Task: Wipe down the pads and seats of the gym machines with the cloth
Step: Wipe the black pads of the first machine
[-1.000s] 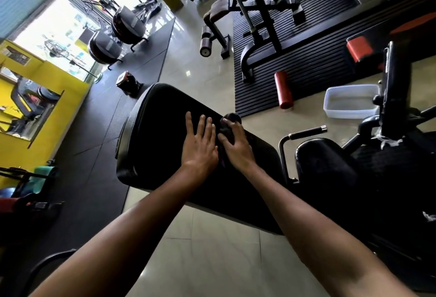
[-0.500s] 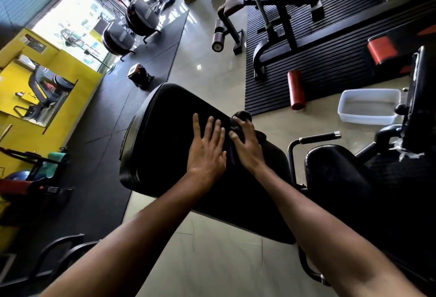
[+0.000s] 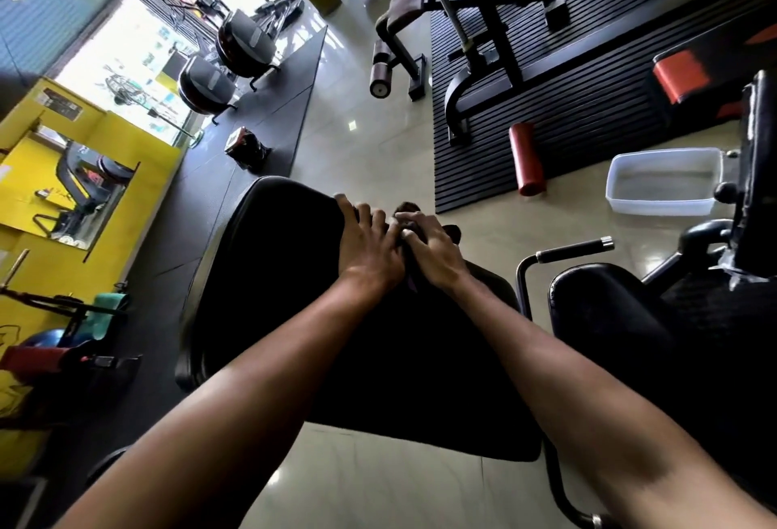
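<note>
Large black pad (image 3: 273,297): centre of view, tilted, above the pale tiled floor (image 3: 378,486).

Left hand (image 3: 370,246): laid palm-down on the upper part of the pad. Fingers only slightly bent, a little apart, reaching forward toward the far edge. Nothing gripped.

Right hand (image 3: 433,253): just beside the left hand and touching it at the fingers. Fingers curled, gripping the cloth (image 3: 407,208) and pressing it onto the pad.

Cloth: dark, bunched under the right hand near the far edge of the pad. Folds showing beyond the knuckles and at the outer side of the hand; a purplish strip visible between the two wrists. Full outline hard to tell against the black pad.

Both forearms: bare, extended from the lower edge of the view.

Surroundings:
- Second black seat pad (image 3: 601,310) to the right, apart from the large pad.
- Chrome-tipped handle bar (image 3: 572,249) between the two pads.
- White plastic tub (image 3: 656,205) on the floor beyond the handle bar.
- Red foam roller (image 3: 526,158) on the near edge of a ribbed black mat (image 3: 588,99).
- Yellow wall (image 3: 147,150) at the left.
</note>
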Tool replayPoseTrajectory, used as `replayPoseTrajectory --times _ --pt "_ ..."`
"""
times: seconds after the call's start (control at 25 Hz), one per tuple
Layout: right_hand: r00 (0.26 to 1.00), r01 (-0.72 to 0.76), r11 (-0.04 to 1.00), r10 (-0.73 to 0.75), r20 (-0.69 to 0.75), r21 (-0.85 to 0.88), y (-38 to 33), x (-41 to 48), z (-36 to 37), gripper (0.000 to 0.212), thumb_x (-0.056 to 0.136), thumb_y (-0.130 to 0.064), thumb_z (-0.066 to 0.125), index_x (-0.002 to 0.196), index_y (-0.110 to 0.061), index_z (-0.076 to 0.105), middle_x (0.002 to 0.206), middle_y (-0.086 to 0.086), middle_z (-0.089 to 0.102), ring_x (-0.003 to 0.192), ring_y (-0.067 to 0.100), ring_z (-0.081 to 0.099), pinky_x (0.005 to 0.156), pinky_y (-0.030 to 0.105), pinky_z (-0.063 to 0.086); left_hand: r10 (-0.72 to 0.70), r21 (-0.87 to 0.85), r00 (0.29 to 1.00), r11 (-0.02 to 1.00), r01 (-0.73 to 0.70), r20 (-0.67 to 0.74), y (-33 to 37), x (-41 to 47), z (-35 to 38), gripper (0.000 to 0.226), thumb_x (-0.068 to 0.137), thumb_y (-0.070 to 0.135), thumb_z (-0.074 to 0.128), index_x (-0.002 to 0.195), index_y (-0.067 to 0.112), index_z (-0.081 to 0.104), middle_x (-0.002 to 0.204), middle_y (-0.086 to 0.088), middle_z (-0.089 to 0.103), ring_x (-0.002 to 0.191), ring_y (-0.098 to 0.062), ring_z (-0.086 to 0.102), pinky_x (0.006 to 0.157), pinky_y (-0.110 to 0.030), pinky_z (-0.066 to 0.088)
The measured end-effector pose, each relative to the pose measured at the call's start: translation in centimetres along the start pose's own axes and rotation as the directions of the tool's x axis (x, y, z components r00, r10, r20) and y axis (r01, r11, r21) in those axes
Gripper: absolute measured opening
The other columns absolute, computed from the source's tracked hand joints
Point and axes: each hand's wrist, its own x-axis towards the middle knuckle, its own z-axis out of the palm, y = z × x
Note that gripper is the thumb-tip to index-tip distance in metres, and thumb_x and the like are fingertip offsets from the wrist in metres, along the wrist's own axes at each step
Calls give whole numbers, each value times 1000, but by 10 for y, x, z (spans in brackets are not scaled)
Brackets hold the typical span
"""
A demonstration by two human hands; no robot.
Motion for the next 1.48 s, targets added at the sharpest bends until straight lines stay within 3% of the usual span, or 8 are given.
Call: replayPoseTrajectory --times 0.08,0.24,0.52,0.64,0.8,1.08,1.36,1.48 --pt "1000 -1 1000 1 -11 -10 10 -7 -4 40 89 -54 48 127 -44 58 134 -9 57 119 10 56 98 33 42 -6 -5 1000 1000 6 -11 2 5 2 58 102 49 16 149 22 38 147 -12 43 139 -41 29 109 -73 0" --pt "963 -269 960 269 -14 -71 33 10 -24 60 78 -60 38 124 -30 63 128 8 65 117 28 58 91 34 40 -22 3 999 1000 22 -33 4 9 6 59 101 51 17 147 22 41 142 -10 47 136 -39 32 109 -71 5" --pt "994 -109 993 108 21 51 -7 15 0 44 78 -58 48 113 -38 67 113 -7 71 104 15 64 90 34 48 -23 -36 999 999 21 -42 4 6 2 56 103 46 17 146 18 40 139 -10 48 133 -38 35 112 -69 5" --pt "978 -207 978 207 -3 -5 26 12 -17 39 75 -55 47 103 -34 66 109 -3 71 105 20 64 82 30 42 -23 -10 999 1000 23 -31 3 8 5 59 103 50 17 146 18 41 140 -11 47 133 -38 34 110 -70 5" --pt "913 -403 914 398 -91 -51 60 14 -25 50 77 -56 42 109 -25 66 122 10 64 115 31 59 93 36 41 -33 1 999 999 33 -44 5 8 5 57 104 48 17 145 17 42 140 -12 47 133 -39 34 110 -70 4" --pt "969 -34 991 64 -241 127 33 -68 25 40 96 -40 63 133 -27 59 144 -3 45 129 8 46 104 26 33 -21 -41 1000 999 21 -14 6 9 2 55 105 46 18 144 16 43 141 -12 46 133 -38 34 113 -68 6" --pt "897 -338 930 364 -252 143 85 -27 0 42 98 -36 60 138 -24 55 150 9 41 139 30 43 116 39 32 -16 -49 1000 999 15 -21 6 10 -1 56 105 47 20 144 16 43 142 -11 48 133 -37 37 115 -65 10" --pt "951 -191 975 212 -225 113 55 -19 8 37 99 -35 59 136 -30 58 148 0 43 136 19 46 114 36 33 -10 -49 1000 999 9 -9 6 9 -1 55 105 47 21 145 16 43 143 -12 48 135 -37 36 115 -64 9"
